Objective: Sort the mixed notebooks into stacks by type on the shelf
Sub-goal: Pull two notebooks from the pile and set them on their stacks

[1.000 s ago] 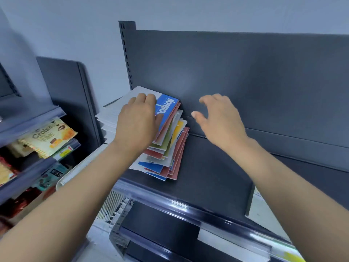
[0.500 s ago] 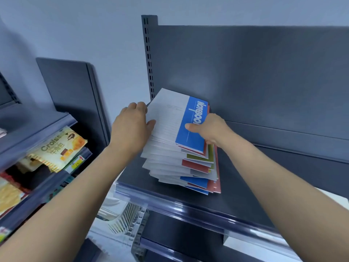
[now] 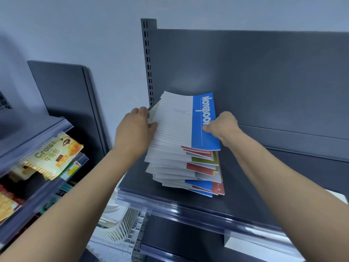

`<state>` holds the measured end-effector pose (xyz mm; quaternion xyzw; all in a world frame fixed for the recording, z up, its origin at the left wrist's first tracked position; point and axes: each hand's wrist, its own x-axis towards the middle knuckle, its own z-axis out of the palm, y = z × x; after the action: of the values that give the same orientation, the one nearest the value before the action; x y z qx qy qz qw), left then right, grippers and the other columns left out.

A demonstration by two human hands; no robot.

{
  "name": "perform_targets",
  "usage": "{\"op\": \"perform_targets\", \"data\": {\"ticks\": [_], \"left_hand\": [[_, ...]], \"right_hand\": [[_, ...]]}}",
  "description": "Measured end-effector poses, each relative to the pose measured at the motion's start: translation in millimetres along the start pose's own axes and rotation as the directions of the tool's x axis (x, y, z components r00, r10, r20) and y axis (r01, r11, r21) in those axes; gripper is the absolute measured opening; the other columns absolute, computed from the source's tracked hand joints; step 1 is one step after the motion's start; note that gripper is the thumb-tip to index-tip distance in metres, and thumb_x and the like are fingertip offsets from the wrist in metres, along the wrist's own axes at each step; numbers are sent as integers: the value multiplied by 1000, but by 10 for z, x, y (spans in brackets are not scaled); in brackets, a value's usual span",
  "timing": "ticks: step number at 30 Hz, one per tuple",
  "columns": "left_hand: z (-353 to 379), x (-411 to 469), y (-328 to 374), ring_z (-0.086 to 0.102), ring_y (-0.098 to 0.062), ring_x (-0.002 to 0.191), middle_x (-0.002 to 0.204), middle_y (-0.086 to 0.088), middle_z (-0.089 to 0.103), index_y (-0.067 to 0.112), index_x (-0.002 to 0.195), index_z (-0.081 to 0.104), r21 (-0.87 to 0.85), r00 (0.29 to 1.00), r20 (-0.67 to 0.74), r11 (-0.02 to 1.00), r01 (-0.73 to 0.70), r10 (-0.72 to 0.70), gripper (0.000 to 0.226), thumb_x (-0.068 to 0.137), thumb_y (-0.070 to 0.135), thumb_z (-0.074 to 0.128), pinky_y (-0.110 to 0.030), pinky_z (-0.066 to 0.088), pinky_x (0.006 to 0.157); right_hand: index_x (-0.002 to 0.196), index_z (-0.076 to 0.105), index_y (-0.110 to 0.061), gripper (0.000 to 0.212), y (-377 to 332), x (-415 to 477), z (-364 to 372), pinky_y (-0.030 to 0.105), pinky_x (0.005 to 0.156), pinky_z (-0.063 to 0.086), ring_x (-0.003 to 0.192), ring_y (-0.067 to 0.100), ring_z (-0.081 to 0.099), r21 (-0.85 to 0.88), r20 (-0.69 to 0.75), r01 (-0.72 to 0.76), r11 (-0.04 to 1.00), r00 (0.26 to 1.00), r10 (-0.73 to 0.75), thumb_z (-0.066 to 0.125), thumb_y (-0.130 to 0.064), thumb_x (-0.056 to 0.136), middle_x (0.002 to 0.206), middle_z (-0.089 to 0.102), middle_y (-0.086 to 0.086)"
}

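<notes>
at frame centre, the notebook stack (image 3: 181,163) on the shelf (image 3: 238,207) is clasped by left grip (image 3: 135,133) and right grip (image 3: 221,127).

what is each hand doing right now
Left hand: grips the stack at its left edge.
Right hand: grips the stack's right edge, thumb on the blue cover.

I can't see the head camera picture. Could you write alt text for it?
A person's left hand and right hand grip opposite sides of a fanned stack of mixed notebooks on a dark grey shelf. The right thumb presses on the blue-and-white top notebook. Snack packs lie at far left.
</notes>
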<state>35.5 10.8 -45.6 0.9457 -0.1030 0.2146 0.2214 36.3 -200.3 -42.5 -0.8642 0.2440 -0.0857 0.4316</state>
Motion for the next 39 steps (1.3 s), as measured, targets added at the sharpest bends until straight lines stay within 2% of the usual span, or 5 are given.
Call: {"op": "perform_targets", "data": {"ticks": [3,8,21,32,39], "left_hand": [[3,14,24,52,-27,91,103,-9,57,6,106,54,9,1000,-15,1000,-10,11,24,91,25,53,-34,41,69],[50,51,67,50,-29,95,103,-13,56,3,107,54,23,1000,10,1000,-5,5,27,91,26,54,-36,41,73],[122,450,320,40,-35,117,122,-18,49,6,119,52,234,947,241,960,154,-211,53,84,44,63,-39,36,91],[126,350,746,60,-35,95,112,-7,52,5,114,40,-471,984,68,865,175,-162,21,94,12,45,-48,55,77],[382,-156,1663,65,-21,83,107,-2,55,10,112,42,-626,980,187,759,178,-75,22,95,17,53,-23,57,52]], "right_hand": [[76,45,-5,17,48,-44,-113,26,52,36,67,19,51,-100,-125,56,993,990,-68,53,-9,90,97,58,10],[98,45,-6,6,108,-89,-387,31,66,35,88,30,51,-135,-285,138,981,943,-172,44,-8,93,113,57,16],[86,34,-8,11,305,-228,-862,29,51,28,71,21,40,-58,-471,243,968,848,-241,41,-7,94,71,39,-5],[95,43,-8,4,672,-323,-1176,32,63,35,78,24,44,-49,-525,173,984,833,-173,40,-5,94,88,48,3],[95,45,-9,5,1318,-413,-1839,30,62,35,77,23,47,-50,-565,137,989,813,-141,41,-6,93,90,52,4]]}}
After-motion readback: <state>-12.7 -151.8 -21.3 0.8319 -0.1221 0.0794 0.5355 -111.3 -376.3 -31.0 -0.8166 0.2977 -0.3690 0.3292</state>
